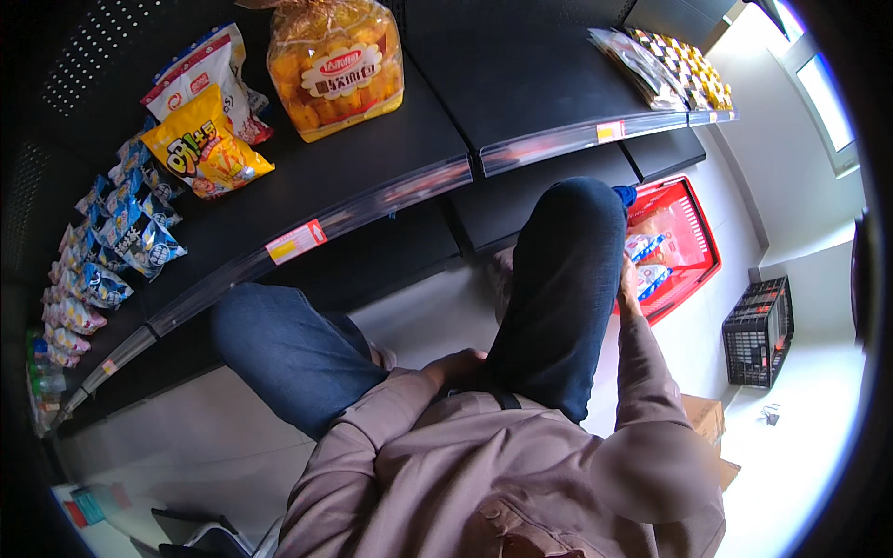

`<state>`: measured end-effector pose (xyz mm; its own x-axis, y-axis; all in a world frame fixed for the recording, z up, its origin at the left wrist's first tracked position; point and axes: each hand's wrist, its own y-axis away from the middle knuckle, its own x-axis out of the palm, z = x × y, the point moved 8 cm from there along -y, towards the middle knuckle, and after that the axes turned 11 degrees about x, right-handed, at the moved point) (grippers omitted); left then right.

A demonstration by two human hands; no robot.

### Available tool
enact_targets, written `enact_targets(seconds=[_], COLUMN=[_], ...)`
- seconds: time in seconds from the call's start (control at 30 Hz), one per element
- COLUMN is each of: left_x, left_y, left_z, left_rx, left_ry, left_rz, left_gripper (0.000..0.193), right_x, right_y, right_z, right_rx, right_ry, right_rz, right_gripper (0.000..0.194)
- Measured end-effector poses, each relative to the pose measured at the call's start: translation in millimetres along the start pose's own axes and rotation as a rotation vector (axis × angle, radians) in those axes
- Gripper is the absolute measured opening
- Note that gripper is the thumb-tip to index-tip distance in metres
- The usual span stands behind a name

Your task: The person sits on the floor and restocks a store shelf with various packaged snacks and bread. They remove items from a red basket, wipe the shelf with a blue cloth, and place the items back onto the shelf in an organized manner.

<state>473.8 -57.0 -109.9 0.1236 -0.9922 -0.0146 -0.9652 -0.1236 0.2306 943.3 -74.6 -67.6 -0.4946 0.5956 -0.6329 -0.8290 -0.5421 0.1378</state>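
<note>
My right hand [627, 280] reaches down past my right knee to the near edge of a red plastic shopping basket [687, 279]. The knee covers part of that hand, so its fingers are hidden. Inside the basket lie blue-and-white snack packages [652, 273] and clear packaging, close to the hand. My left hand [457, 366] rests low in my lap between my thighs, its fingers mostly out of sight. Whether it holds anything is not visible. I am squatting in front of a black shelf [418, 132].
On the shelf stand a yellow snack bag [209, 150], a large bag of bread [342, 77], rows of small blue packets [136, 230] and yellow-and-black packs [687, 66]. A black crate [757, 331] and cardboard boxes [703, 416] sit on the floor at right.
</note>
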Motion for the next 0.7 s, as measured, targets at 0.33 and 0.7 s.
enact_targets(seconds=[0.33,0.7], left_x=[-2,58], left_y=[-9,-79], left_z=[-5,49], left_rx=[0.199,-0.007], left_ry=[0.260,0.250], left_rz=[-0.003,-0.051], left_gripper=[0.026,0.030], right_x=[1,-33], right_y=[2,50], right_z=[-18,-111], right_rx=[0.072,0.526], right_ry=[0.246,-0.108], right_rz=[0.087,0.043], right_gripper=[0.031,0.043])
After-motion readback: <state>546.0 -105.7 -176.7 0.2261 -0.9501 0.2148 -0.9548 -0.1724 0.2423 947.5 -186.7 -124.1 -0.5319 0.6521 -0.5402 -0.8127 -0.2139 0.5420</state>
